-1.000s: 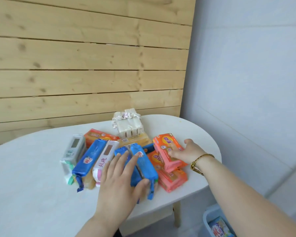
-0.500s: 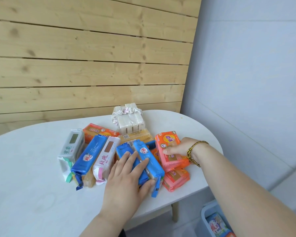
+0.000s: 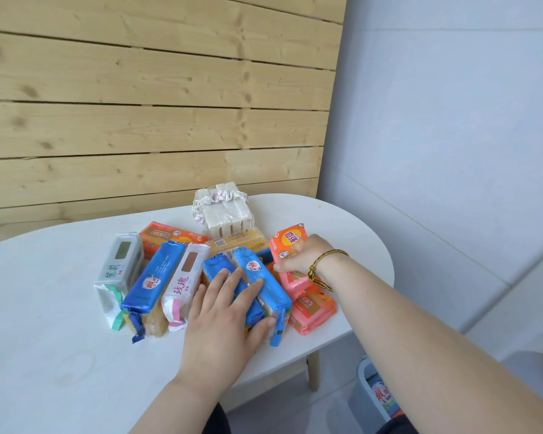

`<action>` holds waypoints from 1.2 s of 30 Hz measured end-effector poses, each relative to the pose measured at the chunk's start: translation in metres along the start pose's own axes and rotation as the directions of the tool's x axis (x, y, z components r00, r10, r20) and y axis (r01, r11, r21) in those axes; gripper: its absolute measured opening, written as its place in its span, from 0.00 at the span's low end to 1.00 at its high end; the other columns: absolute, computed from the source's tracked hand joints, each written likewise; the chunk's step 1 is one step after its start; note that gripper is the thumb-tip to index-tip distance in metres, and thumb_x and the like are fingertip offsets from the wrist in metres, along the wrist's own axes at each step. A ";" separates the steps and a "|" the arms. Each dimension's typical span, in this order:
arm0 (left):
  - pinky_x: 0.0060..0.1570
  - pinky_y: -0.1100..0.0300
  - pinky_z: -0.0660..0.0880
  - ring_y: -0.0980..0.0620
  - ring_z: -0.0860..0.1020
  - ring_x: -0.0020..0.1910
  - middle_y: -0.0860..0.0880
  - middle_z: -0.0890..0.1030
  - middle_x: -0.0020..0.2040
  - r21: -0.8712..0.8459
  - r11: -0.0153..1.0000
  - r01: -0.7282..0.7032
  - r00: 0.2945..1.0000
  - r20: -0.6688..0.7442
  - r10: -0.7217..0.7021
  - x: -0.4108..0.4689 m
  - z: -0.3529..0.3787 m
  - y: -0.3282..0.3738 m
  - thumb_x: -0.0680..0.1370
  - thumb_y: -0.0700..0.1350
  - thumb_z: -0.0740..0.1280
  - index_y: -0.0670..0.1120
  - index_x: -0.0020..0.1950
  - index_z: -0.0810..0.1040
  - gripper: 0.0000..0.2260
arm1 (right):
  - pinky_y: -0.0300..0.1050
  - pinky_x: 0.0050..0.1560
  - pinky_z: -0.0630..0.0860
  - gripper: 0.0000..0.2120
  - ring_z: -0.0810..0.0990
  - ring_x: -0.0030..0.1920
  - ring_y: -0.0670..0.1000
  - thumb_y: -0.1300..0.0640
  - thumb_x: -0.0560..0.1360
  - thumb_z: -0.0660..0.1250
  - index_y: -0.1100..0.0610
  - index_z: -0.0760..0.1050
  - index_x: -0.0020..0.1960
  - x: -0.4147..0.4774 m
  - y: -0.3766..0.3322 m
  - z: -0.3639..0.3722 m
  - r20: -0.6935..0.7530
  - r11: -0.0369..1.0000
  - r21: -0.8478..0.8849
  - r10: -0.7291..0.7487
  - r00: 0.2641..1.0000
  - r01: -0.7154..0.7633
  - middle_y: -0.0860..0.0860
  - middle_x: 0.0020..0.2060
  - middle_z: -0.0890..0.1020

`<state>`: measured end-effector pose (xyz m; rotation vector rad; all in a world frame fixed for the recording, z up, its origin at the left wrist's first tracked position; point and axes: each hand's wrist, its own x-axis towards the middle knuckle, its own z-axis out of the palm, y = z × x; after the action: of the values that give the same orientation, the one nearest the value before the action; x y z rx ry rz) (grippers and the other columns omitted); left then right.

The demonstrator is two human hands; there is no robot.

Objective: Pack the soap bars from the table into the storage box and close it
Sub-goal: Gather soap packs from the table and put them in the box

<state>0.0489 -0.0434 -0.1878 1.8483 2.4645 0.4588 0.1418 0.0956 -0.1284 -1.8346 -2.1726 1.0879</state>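
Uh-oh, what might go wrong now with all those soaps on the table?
The pink-wrapped soap bars lie close to the edge of the white oval table; lifting the orange-wrapped soap bar held by the right hand might knock them off.
The left hand lies across two blue-wrapped soap bars; one may slip out if both are lifted.
The pale plastic storage box sits low beside the table; a drop might miss.

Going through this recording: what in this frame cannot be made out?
1. Storage box: head view, cut off by the bottom edge and hidden behind the right forearm; lid and contents unclear.
2. Fingers of the right hand: head view, curled on the orange soap pack, tips hidden by the hand itself.
3. Blue soap pack: head view, partly covered by the left hand.
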 end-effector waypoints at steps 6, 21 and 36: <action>0.57 0.42 0.67 0.41 0.80 0.55 0.43 0.83 0.54 -0.074 0.992 -0.104 0.989 -0.111 0.095 -0.004 -0.001 0.003 0.68 0.60 0.55 0.47 0.54 0.80 0.25 | 0.45 0.52 0.73 0.17 0.77 0.48 0.55 0.59 0.69 0.71 0.64 0.76 0.57 -0.003 0.020 -0.017 -0.052 0.926 0.377 -0.003 0.999 0.022 0.57 0.48 0.79; 0.52 0.68 0.68 0.55 0.73 0.52 0.46 0.84 0.47 -0.554 0.600 -0.577 0.781 -0.158 0.604 0.019 0.097 0.147 0.73 0.44 0.54 0.54 0.51 0.72 0.12 | 0.38 0.33 0.75 0.06 0.76 0.34 0.49 0.62 0.70 0.69 0.58 0.74 0.46 -0.046 0.230 -0.095 -0.266 0.820 0.566 0.279 0.923 -0.084 0.53 0.41 0.78; 0.73 0.54 0.38 0.51 0.41 0.76 0.49 0.44 0.77 -0.105 0.747 -0.656 0.478 0.709 0.519 0.027 0.302 0.196 0.73 0.67 0.39 0.55 0.74 0.44 0.32 | 0.49 0.61 0.71 0.27 0.75 0.62 0.59 0.54 0.74 0.65 0.64 0.58 0.66 0.000 0.443 0.059 0.056 0.566 0.425 0.762 0.645 -0.706 0.60 0.63 0.75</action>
<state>0.2833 0.0967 -0.4232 2.3295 1.3389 -0.4613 0.4770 0.0784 -0.4231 -2.5345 -0.9057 1.3378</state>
